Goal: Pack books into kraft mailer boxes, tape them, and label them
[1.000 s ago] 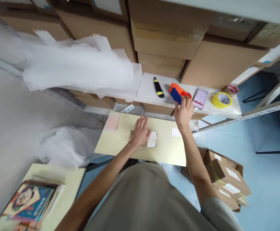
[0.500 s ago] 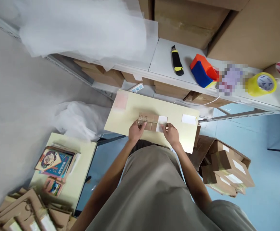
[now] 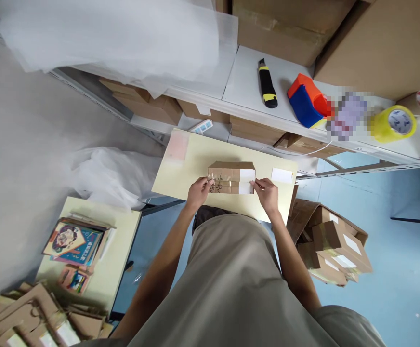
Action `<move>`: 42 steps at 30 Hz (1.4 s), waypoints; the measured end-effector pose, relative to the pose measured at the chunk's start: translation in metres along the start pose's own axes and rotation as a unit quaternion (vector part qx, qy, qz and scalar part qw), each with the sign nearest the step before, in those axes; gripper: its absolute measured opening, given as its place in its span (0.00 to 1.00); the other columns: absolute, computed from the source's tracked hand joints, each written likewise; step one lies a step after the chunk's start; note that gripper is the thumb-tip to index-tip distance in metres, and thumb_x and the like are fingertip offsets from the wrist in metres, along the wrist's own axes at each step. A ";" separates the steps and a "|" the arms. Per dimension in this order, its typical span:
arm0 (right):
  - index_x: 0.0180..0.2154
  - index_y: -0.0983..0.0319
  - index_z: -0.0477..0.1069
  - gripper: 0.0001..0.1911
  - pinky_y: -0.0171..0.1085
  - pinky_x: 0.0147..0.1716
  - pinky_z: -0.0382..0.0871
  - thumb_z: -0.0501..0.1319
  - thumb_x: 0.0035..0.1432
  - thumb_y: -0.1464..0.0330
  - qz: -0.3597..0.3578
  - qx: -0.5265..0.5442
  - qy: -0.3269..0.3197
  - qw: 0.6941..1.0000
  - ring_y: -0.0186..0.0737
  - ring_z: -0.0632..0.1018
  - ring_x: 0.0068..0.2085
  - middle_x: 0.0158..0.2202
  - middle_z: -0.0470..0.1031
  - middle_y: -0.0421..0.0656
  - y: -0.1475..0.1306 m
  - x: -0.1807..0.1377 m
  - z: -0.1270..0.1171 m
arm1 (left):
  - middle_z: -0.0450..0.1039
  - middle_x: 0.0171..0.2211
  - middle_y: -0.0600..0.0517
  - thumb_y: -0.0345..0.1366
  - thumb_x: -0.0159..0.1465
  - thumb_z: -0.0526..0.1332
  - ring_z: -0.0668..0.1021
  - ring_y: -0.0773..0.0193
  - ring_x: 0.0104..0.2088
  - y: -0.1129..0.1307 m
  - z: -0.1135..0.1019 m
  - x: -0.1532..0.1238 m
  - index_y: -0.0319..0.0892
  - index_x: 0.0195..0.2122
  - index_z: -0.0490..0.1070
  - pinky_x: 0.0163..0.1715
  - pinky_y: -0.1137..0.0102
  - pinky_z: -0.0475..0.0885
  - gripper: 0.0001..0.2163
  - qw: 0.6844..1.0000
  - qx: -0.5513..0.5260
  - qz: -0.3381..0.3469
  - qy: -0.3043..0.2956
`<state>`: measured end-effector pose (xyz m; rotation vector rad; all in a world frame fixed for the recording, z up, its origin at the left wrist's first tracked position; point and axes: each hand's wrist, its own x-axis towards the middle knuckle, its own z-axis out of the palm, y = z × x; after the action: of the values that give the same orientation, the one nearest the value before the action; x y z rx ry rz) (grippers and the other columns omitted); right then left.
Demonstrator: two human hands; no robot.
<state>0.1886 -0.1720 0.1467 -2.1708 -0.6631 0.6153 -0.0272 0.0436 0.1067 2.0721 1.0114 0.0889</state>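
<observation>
A small brown cardboard box [image 3: 229,174] sits on the cream tabletop [image 3: 181,173] in front of me. Black handwriting marks its left part, and white covers part of its right end. The fingers of my left hand [image 3: 197,193] are closed at the box's left end, over the writing. At the opposite end, my right hand [image 3: 267,194] pinches the edge beside the white part. The fingertips behind the box's edges are partly hidden.
Behind the table, a shelf holds a utility knife [image 3: 267,84], an orange and blue tape dispenser [image 3: 307,102] and a yellow tape roll [image 3: 392,123]. A white label [image 3: 282,175] lies right of the box. Books [image 3: 76,243] lie lower left; filled cartons [image 3: 334,246] stand lower right.
My hands have moved farther apart, out to the box's two ends. More of the box's upright side now shows, and its handwriting is less covered. The whole view has shifted slightly.
</observation>
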 end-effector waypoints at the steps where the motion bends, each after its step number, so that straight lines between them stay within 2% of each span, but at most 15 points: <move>1: 0.46 0.61 0.87 0.28 0.44 0.50 0.81 0.62 0.73 0.45 0.006 0.007 -0.008 1.000 0.49 0.87 0.45 0.49 0.85 0.52 0.004 0.000 -0.002 | 0.80 0.49 0.43 0.45 0.78 0.55 0.83 0.53 0.50 -0.004 0.000 -0.002 0.45 0.43 0.78 0.51 0.65 0.77 0.14 1.000 -0.012 0.007 -0.007; 4: 0.40 0.61 0.86 0.25 0.46 0.49 0.82 0.68 0.67 0.44 0.036 0.012 -0.045 0.998 0.49 0.87 0.43 0.44 0.87 0.51 0.021 0.001 -0.001 | 0.78 0.48 0.43 0.42 0.75 0.58 0.83 0.53 0.48 -0.017 0.008 -0.008 0.45 0.44 0.79 0.53 0.62 0.79 0.11 1.000 -0.013 -0.009 -0.021; 7: 0.38 0.60 0.83 0.20 0.46 0.47 0.82 0.71 0.64 0.49 0.070 0.014 -0.080 0.994 0.49 0.87 0.40 0.39 0.88 0.48 0.045 -0.001 0.009 | 0.79 0.47 0.45 0.40 0.73 0.60 0.83 0.56 0.42 -0.028 0.023 -0.014 0.45 0.52 0.81 0.50 0.63 0.81 0.12 0.999 -0.027 -0.029 -0.035; 11: 0.41 0.60 0.82 0.09 0.43 0.49 0.82 0.73 0.62 0.62 0.098 -0.025 -0.131 0.986 0.45 0.88 0.43 0.43 0.88 0.47 0.074 -0.009 0.022 | 0.81 0.51 0.44 0.36 0.70 0.61 0.85 0.58 0.40 -0.042 0.042 -0.022 0.44 0.61 0.79 0.52 0.63 0.81 0.19 0.997 -0.036 -0.038 -0.056; 13: 0.43 0.60 0.82 0.12 0.42 0.48 0.83 0.76 0.59 0.64 0.112 -0.039 -0.175 0.977 0.45 0.88 0.44 0.47 0.88 0.48 0.083 -0.011 0.026 | 0.83 0.54 0.43 0.33 0.69 0.60 0.86 0.56 0.43 -0.048 0.048 -0.023 0.44 0.62 0.79 0.56 0.60 0.81 0.21 0.996 -0.032 -0.053 -0.069; 15: 0.47 0.61 0.83 0.19 0.42 0.48 0.84 0.80 0.55 0.63 0.121 -0.033 -0.204 0.971 0.46 0.88 0.47 0.52 0.87 0.51 0.089 -0.010 0.025 | 0.83 0.57 0.42 0.31 0.69 0.59 0.86 0.54 0.47 -0.050 0.050 -0.020 0.43 0.61 0.80 0.60 0.57 0.80 0.21 0.994 -0.035 -0.073 -0.070; 18: 0.54 0.62 0.81 0.26 0.43 0.50 0.84 0.78 0.59 0.56 0.124 0.007 -0.162 0.979 0.48 0.87 0.51 0.59 0.84 0.54 0.088 0.002 0.022 | 0.81 0.62 0.39 0.30 0.69 0.57 0.86 0.52 0.53 -0.047 0.050 -0.007 0.42 0.64 0.77 0.61 0.55 0.81 0.23 0.993 -0.063 -0.098 -0.035; 21: 0.56 0.63 0.80 0.25 0.45 0.53 0.83 0.72 0.66 0.53 0.114 0.053 -0.103 0.987 0.48 0.87 0.53 0.63 0.82 0.56 0.080 0.019 0.022 | 0.78 0.65 0.36 0.29 0.69 0.57 0.85 0.52 0.56 -0.035 0.049 0.010 0.39 0.67 0.74 0.59 0.58 0.82 0.25 0.989 -0.100 -0.110 0.007; 27: 0.54 0.62 0.80 0.22 0.48 0.55 0.82 0.69 0.66 0.55 0.121 0.087 -0.086 0.985 0.50 0.86 0.54 0.61 0.83 0.55 0.058 0.038 0.031 | 0.78 0.66 0.37 0.30 0.69 0.61 0.84 0.52 0.56 -0.014 0.050 0.031 0.39 0.70 0.71 0.58 0.57 0.83 0.27 0.983 -0.147 -0.111 -0.001; 31: 0.56 0.62 0.78 0.25 0.47 0.53 0.82 0.67 0.65 0.53 0.102 0.109 -0.057 0.987 0.49 0.85 0.53 0.64 0.80 0.55 0.050 0.033 0.029 | 0.76 0.67 0.39 0.32 0.70 0.63 0.84 0.52 0.57 -0.013 0.045 0.027 0.44 0.73 0.68 0.57 0.56 0.84 0.30 0.982 -0.170 -0.085 0.018; 36: 0.66 0.62 0.70 0.39 0.46 0.48 0.84 0.66 0.64 0.44 0.078 0.146 -0.043 0.985 0.52 0.84 0.56 0.66 0.77 0.57 0.045 0.020 0.023 | 0.74 0.69 0.38 0.35 0.71 0.64 0.83 0.54 0.59 -0.015 0.039 0.017 0.47 0.79 0.58 0.58 0.57 0.83 0.36 0.977 -0.206 -0.050 0.032; 38: 0.68 0.62 0.69 0.44 0.46 0.49 0.84 0.65 0.63 0.40 0.078 0.146 -0.049 0.985 0.52 0.84 0.56 0.66 0.77 0.59 0.045 0.013 0.024 | 0.73 0.68 0.39 0.36 0.70 0.65 0.83 0.55 0.57 -0.018 0.040 0.013 0.48 0.81 0.55 0.56 0.59 0.83 0.39 0.975 -0.214 -0.056 0.025; 42: 0.65 0.63 0.72 0.45 0.47 0.53 0.83 0.64 0.62 0.36 0.107 0.135 -0.072 0.982 0.54 0.83 0.59 0.67 0.76 0.60 0.052 -0.002 0.030 | 0.72 0.66 0.38 0.38 0.68 0.68 0.84 0.57 0.54 -0.025 0.050 0.002 0.46 0.81 0.53 0.53 0.62 0.84 0.41 0.973 -0.211 -0.092 -0.002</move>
<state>0.1827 -0.1872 0.0889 -1.9686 -0.3961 0.9279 -0.0225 0.0226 0.0553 1.5879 1.0718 0.1872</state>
